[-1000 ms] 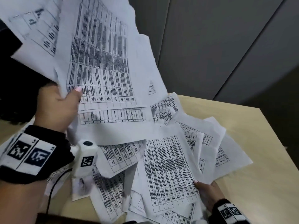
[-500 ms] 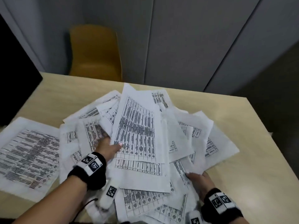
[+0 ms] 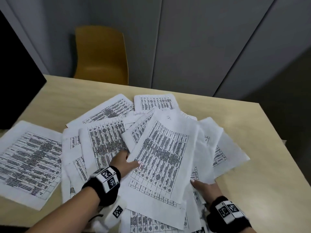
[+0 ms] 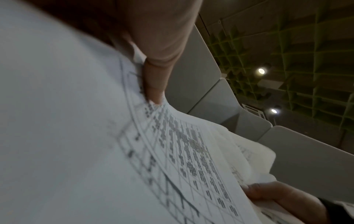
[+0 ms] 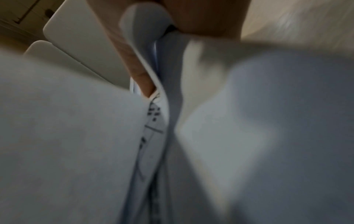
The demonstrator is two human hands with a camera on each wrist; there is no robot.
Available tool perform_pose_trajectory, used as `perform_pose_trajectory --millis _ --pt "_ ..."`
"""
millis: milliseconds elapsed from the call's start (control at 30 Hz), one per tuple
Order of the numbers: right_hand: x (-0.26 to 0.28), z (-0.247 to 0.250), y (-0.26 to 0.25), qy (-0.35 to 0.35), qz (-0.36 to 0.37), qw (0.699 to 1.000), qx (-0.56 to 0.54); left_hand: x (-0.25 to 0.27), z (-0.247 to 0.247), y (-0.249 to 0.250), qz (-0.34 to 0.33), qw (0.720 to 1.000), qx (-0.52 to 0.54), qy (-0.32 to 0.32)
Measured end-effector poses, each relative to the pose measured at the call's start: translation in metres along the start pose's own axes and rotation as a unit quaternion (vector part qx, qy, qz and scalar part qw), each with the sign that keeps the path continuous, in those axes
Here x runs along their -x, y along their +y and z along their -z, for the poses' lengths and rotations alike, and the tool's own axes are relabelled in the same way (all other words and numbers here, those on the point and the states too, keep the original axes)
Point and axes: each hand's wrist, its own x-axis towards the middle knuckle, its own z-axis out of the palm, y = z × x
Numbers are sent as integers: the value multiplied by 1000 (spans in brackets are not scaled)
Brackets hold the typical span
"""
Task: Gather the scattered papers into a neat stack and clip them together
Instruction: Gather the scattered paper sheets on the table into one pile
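Note:
Several printed sheets lie in a loose fanned pile of papers on the pale wooden table. My left hand is at the left edge of the tilted top sheet. Its thumb lies on the print and its fingers are hidden beneath. The left wrist view shows that thumb pressing the paper. My right hand holds the pile's lower right edge with the thumb on top. In the right wrist view sheets are pinched against its thumb. No clip is in view.
One printed sheet lies apart at the table's left side. A black screen stands at the far left. A yellow chair is behind the table, in front of grey wall panels. Bare tabletop shows right of the pile.
My left hand has brought the raised sheets down onto the pile. The top sheet now sits further right and tilted. My right hand stays at the pile's lower right edge.

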Motion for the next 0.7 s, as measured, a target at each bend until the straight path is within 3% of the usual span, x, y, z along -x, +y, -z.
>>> perform_pose_trajectory --millis 100,200,233,333,567,700 --pt "-6 3 5 -8 -17 1000 -1 -8 20 -17 2 989 72 129" --pt "-8 4 7 12 -24 999 16 -19 48 -37 78 956 7 283" --pt "-12 5 11 13 -24 1000 16 -20 56 -44 114 945 -13 307" --pt "-9 3 11 5 -32 999 30 -21 69 -58 180 938 -32 296" --pt "-2 2 8 4 -34 999 39 -39 110 -74 196 941 -151 233" --pt "-2 3 9 -1 -39 999 32 -43 120 -78 165 964 -120 171"
